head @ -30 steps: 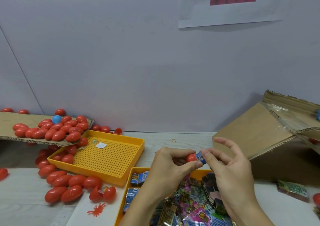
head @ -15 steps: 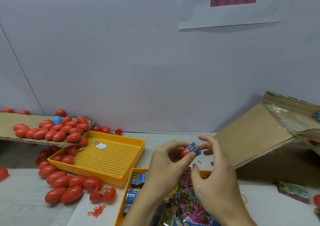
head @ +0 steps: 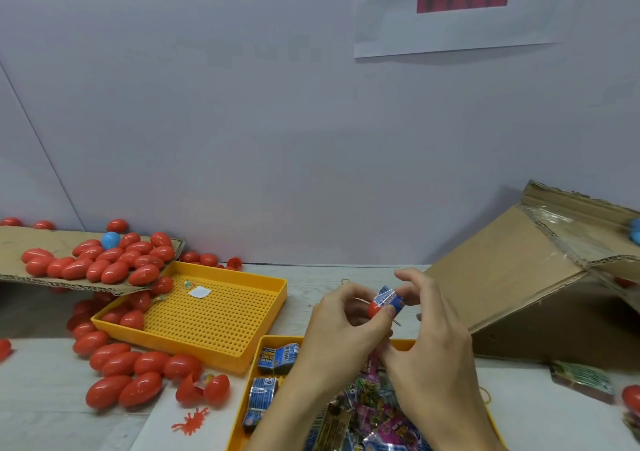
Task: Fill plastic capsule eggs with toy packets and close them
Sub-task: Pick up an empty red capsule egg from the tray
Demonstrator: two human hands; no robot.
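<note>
I am pinching a red egg half (head: 374,308) in my left hand (head: 341,333) above the near tray (head: 242,426) while my right hand (head: 427,339) fingers are pinching a blue packet (head: 390,300) into it, and capping it looks next.

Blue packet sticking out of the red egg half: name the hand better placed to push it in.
Right. The right hand pinches the blue packet, while the left hand grips the red egg half.

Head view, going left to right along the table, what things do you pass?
Cardboard sheet piled with red eggs → perforated yellow tray → left hand holding a red egg half → blue packet → right hand → cardboard box.
</note>
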